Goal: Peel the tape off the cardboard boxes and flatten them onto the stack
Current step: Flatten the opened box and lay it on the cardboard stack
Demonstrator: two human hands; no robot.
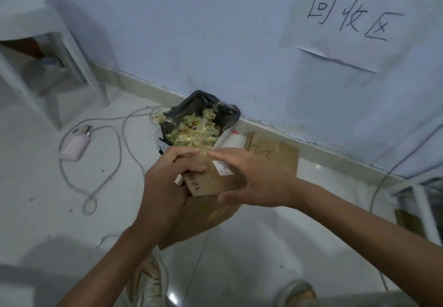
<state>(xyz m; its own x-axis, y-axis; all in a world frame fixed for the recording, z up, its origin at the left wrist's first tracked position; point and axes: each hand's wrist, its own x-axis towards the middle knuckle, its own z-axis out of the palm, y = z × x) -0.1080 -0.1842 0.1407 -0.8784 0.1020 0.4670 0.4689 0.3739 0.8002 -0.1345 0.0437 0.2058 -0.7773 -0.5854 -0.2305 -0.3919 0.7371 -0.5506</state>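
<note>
Over the floor by the wall, both hands work a small cardboard box (pixel 211 187) held mid-air, w/ a black bin bag (pixel 203 115) of balled-up tape just behind it and the flattened stack (pixel 275 155) lying at the skirting to the right. Box looks light, thin-walled, prob. creases easily; stiff along folds, floppy on the flaps. Best purchase seems to be at a corner or flap edge, not the flat face. White label (pixel 221 167) on top panel, marker writing on the side. Left hand (pixel 165 187) has fingers curled round the box's upper left edge, thumb across the panel, gripping it. Right hand (pixel 254 177) is spread open, fingers nearly straight, lying over the right side; whether fingertips pinch any tape can't tell, blurred. Tape itself not clearly visible on the box.
</note>
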